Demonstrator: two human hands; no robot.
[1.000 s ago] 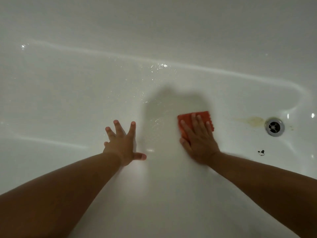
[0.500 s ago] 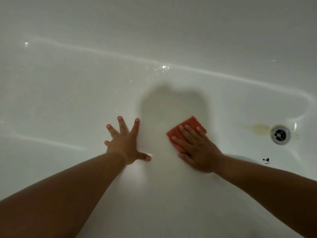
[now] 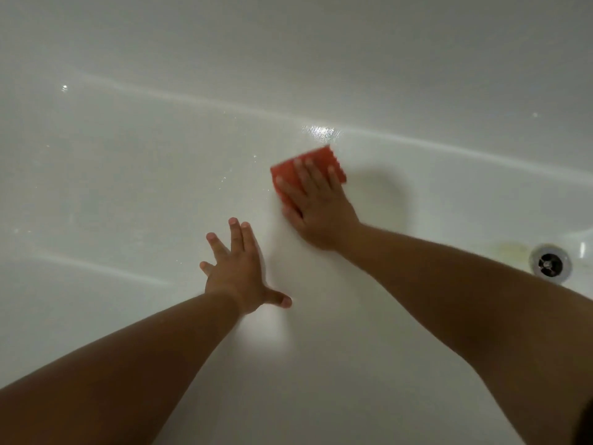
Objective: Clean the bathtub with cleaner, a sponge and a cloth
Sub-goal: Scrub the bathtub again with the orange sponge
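The white bathtub point(image 3: 128, 194) fills the view, its floor wet and shiny. A red-orange sponge point(image 3: 288, 170) with a ribbed far edge lies flat on the tub floor near the foot of the far wall. My right hand point(image 3: 316, 207) presses on it with straight fingers and hides most of it. My left hand point(image 3: 239, 271) lies flat on the tub floor nearer to me, fingers spread, thumb out to the right, holding nothing. No cleaner bottle or cloth shows.
The metal drain point(image 3: 550, 264) sits at the right edge, with a yellowish stain point(image 3: 510, 250) just left of it. The far tub wall point(image 3: 288, 59) rises at the top. Water drops glint on the floor at left.
My right hand has pushed the sponge away from me, up toward the far wall. My left hand has stayed planted on the tub floor. The view has shifted, so the drain sits lower right.
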